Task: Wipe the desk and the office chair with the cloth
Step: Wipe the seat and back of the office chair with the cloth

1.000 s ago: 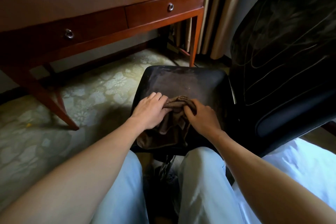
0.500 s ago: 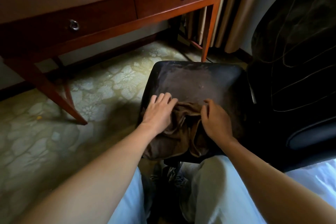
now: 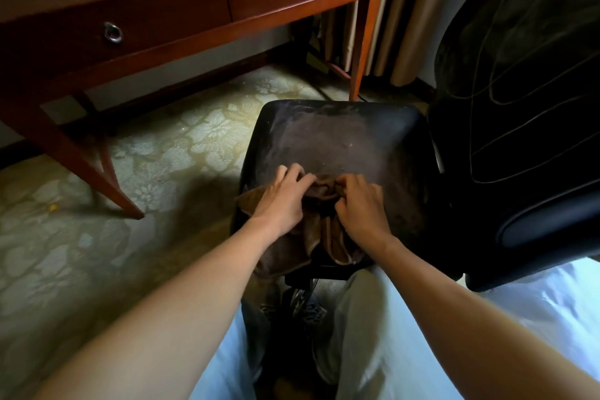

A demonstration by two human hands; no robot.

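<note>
The left hand's fingers (image 3: 293,172) are bent and spread, their tips dug into a bunched ridge of the brown cloth (image 3: 305,243). The right hand's fingers (image 3: 352,180) are curled tight and pinch the same ridge from the other side. The 2 sets of fingertips sit close together with the gathered fold between them. Both the left hand (image 3: 281,201) and the right hand (image 3: 360,208) lie knuckles up on the cloth.

Under the palms and back toward the wrists, the cloth spreads in loose folds over the near part of the office chair's seat (image 3: 341,136) and hangs over its near edge. Beyond the fingertips the dark seat is bare, dusty and flecked with pale specks. Right of the right hand rises the chair's black backrest (image 3: 519,91), stitched with thin curved lines.

Further beyond the fingers stands the red-brown wooden desk (image 3: 259,23), with 2 drawers, each with a metal ring pull (image 3: 113,32). Beige curtains (image 3: 406,26) hang past its right leg. Left of the left hand lies a pale floral carpet (image 3: 81,237). Below the wrists are the person's light trousers (image 3: 367,334).
</note>
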